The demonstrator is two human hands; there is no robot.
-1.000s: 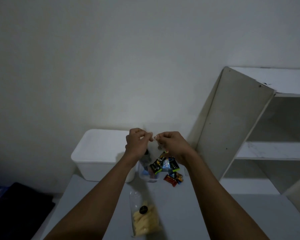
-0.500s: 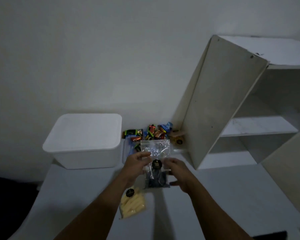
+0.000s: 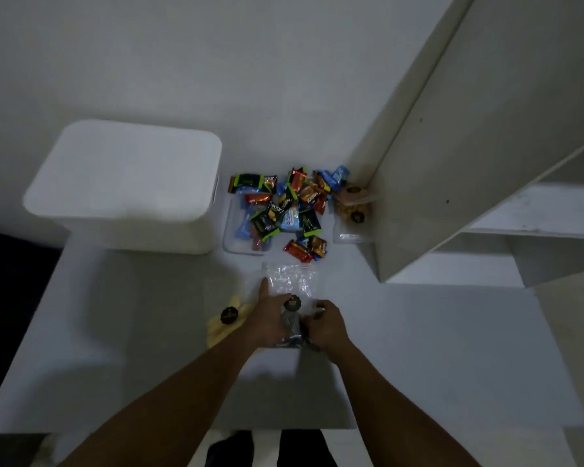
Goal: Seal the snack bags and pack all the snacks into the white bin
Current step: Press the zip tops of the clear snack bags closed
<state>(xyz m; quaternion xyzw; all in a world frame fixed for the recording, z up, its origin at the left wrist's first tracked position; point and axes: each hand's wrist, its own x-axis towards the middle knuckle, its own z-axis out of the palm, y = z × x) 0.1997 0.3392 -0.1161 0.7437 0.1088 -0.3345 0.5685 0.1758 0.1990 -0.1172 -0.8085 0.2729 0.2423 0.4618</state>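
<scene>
A clear zip bag with dark snacks and a round dark label lies on the table between my hands. My left hand lies on its left side, thumb stretched up along the edge. My right hand grips its right side with curled fingers. A bag of pale yellow snacks lies just left of my left hand. The white bin, lid on, stands at the back left. A heap of small wrapped sweets is spread beside the bin.
A clear tray sits under part of the sweets. Another snack bag leans against the white shelf unit at the right. The pale table ends near my body; a dark area lies to the left.
The bag I held up at chest height has come down onto the table. My hands slid from its top edge to its lower sides, and my view tilted down.
</scene>
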